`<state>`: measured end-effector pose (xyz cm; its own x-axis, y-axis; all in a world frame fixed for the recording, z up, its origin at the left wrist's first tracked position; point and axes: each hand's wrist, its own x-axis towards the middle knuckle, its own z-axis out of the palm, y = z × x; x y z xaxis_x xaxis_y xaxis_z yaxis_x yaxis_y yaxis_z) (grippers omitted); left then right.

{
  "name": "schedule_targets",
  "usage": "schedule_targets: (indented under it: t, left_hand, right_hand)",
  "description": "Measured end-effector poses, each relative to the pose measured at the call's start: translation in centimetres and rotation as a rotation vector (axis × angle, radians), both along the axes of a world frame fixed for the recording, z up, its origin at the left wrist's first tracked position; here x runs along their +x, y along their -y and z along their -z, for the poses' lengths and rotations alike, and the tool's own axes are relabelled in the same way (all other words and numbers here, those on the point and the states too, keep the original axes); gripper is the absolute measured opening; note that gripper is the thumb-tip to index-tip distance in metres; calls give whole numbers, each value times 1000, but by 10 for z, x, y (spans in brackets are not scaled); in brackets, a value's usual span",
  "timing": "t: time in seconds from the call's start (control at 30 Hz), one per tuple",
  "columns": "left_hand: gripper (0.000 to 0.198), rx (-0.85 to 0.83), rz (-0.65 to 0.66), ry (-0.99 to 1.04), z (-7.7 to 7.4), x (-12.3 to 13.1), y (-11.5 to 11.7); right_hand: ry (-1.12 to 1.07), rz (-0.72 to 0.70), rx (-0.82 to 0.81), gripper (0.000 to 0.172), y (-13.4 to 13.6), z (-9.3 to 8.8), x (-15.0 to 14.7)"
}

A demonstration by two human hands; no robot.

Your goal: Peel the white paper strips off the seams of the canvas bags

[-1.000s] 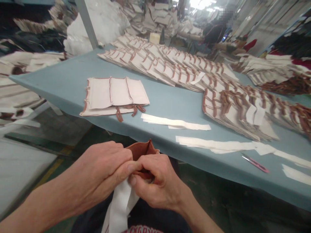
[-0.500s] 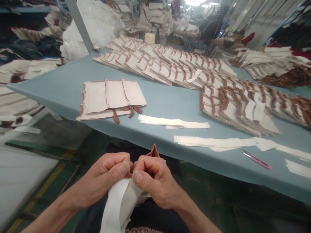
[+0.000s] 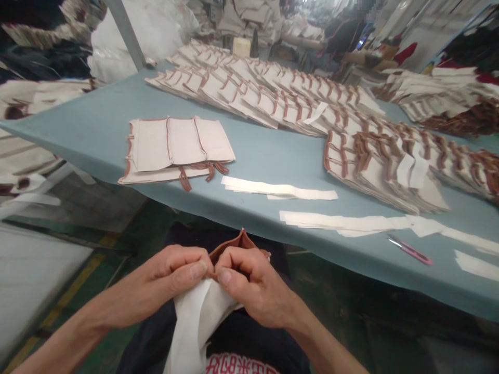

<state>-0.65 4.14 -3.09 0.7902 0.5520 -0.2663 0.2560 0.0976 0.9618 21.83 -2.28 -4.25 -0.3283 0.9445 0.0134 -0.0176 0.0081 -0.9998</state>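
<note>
Between my two hands is a cream fabric piece (image 3: 218, 307) with brown trim, held over my lap below the table's edge. My left hand (image 3: 175, 275) pinches its brown edge between thumb and fingers. Close beside it, my right hand (image 3: 255, 285) grips the same edge, the thumbs almost touching. A brown fold (image 3: 239, 241) stands up in a peak behind my fingers. White cloth hangs down from the pinch toward my lap. What lies directly under the fingertips is hidden.
On the blue table (image 3: 268, 150) lie a small stack of brown-trimmed cream panels (image 3: 183, 143), white fabric strips (image 3: 278, 189) and a pink-handled cutting tool (image 3: 411, 252). Long overlapping rows of similar panels (image 3: 249, 93) cover the back. A person (image 3: 345, 36) is in the background.
The view has tilted slightly, so the table sits a little higher. My hands keep their pinch, while the brown fold behind them has spread wider and shows more.
</note>
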Motion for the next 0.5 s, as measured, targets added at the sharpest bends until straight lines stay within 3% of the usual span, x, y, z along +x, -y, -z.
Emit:
schedule_targets:
  t: [0.2,0.33,0.5]
  left_hand:
    - [59,-26,-38,-31,-6,-8,3]
    - [45,-84,-77,-18,-13,-7,7]
    - [37,33,-146,-51,-17,-3,10]
  right_hand:
    - [146,117,250,5,-3,-5,3]
    - [252,137,449,12,-3,-6,5]
    - [315,176,609,8,-5,-9,3]
